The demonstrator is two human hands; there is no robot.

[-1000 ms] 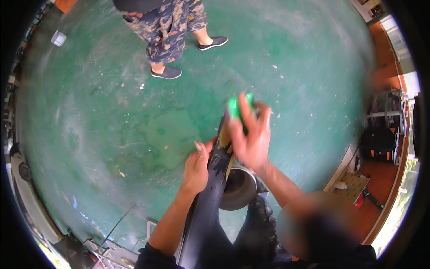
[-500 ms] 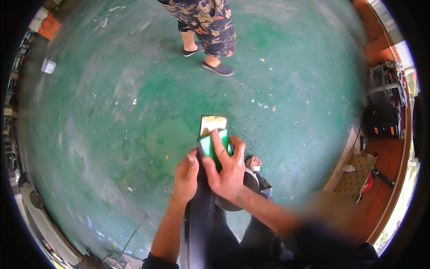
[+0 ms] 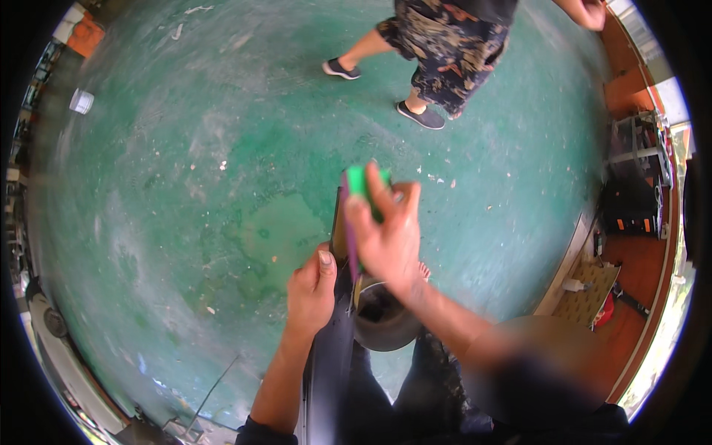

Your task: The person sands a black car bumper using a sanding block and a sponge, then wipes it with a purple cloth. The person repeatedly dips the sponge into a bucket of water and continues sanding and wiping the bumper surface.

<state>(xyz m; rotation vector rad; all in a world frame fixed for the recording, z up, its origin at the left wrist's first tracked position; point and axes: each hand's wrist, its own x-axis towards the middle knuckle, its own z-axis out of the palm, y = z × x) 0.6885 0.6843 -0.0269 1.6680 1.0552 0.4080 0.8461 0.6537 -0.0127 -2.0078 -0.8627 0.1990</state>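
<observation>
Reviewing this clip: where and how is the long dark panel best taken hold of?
Probably the long left edge of the long dark panel, near its far end, coming from the left, thumb uppermost. It is narrow enough for a hand to wrap that edge, where the left hand is, while the right hand with the green block takes up the right side.

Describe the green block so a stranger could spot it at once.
Over the green floor, a long dark panel runs up mid-picture. Near its far end, the right hand holds the block, set apart by its brighter green and purple side.
</observation>
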